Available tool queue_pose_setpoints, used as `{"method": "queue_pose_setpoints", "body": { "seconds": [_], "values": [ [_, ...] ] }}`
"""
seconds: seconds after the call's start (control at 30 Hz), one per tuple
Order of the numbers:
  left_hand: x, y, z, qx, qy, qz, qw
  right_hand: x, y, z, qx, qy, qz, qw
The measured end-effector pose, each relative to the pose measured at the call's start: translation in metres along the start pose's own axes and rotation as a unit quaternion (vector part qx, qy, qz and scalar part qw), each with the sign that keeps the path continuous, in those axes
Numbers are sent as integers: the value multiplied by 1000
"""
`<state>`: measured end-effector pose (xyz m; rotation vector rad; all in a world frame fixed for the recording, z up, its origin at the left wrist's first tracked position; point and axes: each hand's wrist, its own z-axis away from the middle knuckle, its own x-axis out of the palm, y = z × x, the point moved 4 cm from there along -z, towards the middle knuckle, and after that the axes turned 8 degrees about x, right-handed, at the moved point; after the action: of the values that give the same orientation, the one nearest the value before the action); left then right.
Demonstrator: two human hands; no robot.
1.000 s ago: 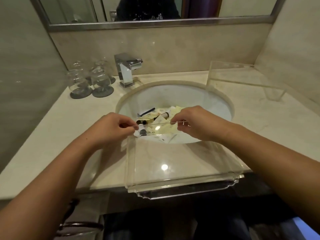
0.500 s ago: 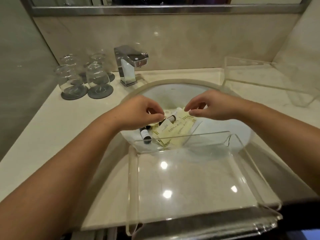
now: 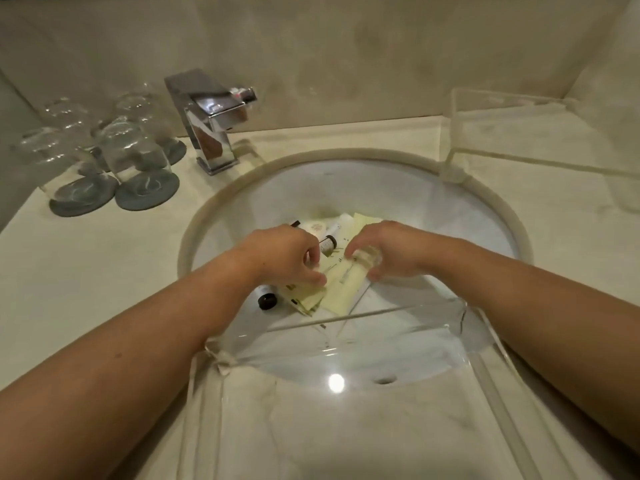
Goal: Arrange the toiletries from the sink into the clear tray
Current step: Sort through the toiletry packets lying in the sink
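The toiletries lie in a heap at the bottom of the white sink (image 3: 433,209): pale yellow packets (image 3: 337,294), a small bottle with a black cap (image 3: 266,300), another small bottle (image 3: 328,243) and a white tube (image 3: 316,226). Both hands are down in the bowl over this heap. My left hand (image 3: 287,258) pinches the edge of a yellow packet. My right hand (image 3: 384,251) curls its fingers around the upper end of another pale packet; blur hides the exact grip. The clear tray (image 3: 363,315) stands empty in front of me, its far wall reaching over the sink's near edge.
A chrome tap (image 3: 214,123) stands behind the sink on the left. Upturned glasses on grey coasters (image 3: 138,164) sit further left. A second clear tray (image 3: 519,133) rests on the counter at the back right, its corner over the sink's rim.
Both hands have left the clear tray's far wall and gone down into the sink onto the packets. The view has tilted down and closer to the bowl.
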<state>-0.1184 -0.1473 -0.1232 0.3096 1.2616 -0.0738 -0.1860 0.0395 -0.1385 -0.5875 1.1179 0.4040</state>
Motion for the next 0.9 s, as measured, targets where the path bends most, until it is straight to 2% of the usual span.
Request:
{"method": "queue_pose_setpoints", "body": {
  "seconds": [0.17, 0.37, 0.57, 0.8, 0.9],
  "values": [
    [6, -1, 1, -15, -33, -17, 999, 8, -2, -2, 0, 14, 58, 998],
    [11, 1, -3, -5, -44, 34, 998, 2, 0, 0, 21, 4, 10, 1000],
    [13, 2, -2, -2, -54, 92, 994, 2, -6, 1, -11, 24, -11, 1000],
    [10, 9, -3, 10, -52, 149, 987, 3, -10, 3, -9, 32, 80, 996],
    [9, 11, -1, 16, -64, 154, 986, 1, -10, 4, 0, 25, 80, 996]
  ]
}}
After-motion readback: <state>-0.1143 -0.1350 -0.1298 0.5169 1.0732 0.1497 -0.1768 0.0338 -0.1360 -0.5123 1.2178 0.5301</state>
